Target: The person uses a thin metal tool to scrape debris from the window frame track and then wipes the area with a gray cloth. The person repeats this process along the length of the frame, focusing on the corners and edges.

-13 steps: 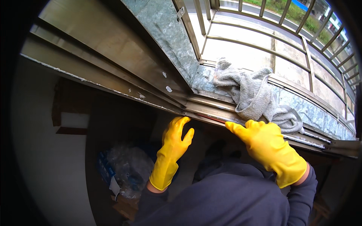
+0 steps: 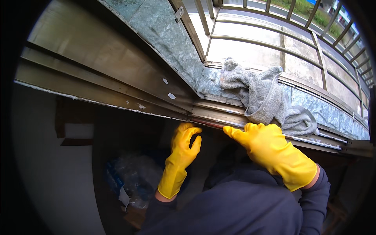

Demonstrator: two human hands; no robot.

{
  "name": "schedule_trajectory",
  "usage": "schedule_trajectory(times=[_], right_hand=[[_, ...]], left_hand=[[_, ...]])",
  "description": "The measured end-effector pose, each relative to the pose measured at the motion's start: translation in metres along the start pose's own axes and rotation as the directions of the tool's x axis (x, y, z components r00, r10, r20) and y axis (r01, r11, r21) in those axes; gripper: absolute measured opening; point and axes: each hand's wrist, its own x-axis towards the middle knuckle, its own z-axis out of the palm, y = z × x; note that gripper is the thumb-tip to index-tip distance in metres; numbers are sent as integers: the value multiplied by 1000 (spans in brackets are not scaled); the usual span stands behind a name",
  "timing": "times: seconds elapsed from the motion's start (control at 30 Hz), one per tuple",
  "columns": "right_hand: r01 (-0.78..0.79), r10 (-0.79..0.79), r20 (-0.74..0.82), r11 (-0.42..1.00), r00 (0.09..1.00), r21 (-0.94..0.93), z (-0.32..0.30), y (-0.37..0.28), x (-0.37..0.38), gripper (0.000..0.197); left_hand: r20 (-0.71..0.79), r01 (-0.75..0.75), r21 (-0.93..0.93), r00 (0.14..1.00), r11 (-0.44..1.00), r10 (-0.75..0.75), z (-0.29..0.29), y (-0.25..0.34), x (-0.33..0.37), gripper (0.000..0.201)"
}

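Note:
Both hands wear yellow rubber gloves and are at the inner edge of a metal window track (image 2: 219, 112). My left hand (image 2: 183, 147) is held just below the track's corner, thumb and fingers apart, with nothing visible between them. My right hand (image 2: 272, 150) is at the track's near edge, index finger stretched toward the left and the other fingers curled under; what they grip is hidden. A thin reddish strip (image 2: 212, 125) runs along the edge from that fingertip toward the left hand. Behind the right hand, a crumpled grey cloth (image 2: 266, 98) drapes over the sill and track.
Metal window bars (image 2: 270, 47) stand beyond the blue-grey stone sill (image 2: 313, 109). A brown metal frame (image 2: 102, 55) with chipped spots rises at the left. Below, a blue box (image 2: 114, 176) and clear plastic wrapping (image 2: 139, 174) are in shadow.
My right hand has slid slightly left along the track edge, its index fingertip nearer my left hand. The left fingers have curled a little more. The view has shifted slightly.

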Motion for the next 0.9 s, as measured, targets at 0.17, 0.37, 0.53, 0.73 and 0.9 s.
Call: schedule_trajectory(times=[0.17, 0.37, 0.53, 0.73, 0.9], right_hand=[[13, -20, -218, 999, 976, -35, 5, -6, -8, 80], [-68, 17, -377, 990, 926, -124, 33, -25, 1, 48], [-44, 43, -87, 999, 995, -8, -15, -9, -19, 63], [-7, 12, -80, 998, 997, 61, 3, 2, 3, 56], [27, 25, -170, 955, 985, 295, 11, 21, 9, 43]], left_hand=[[-13, -6, -11, 1000, 1000, 6, 3, -1, -1, 20], [1, 0, 12, 1000, 1000, 0, 3, -1, 2, 20], [-4, -14, 16, 1000, 1000, 14, 2, -2, -1, 20], [-20, -22, 18, 1000, 1000, 22, 5, -2, 1, 22], [-46, 3, 30, 999, 1000, -1, 8, -2, 2, 22]])
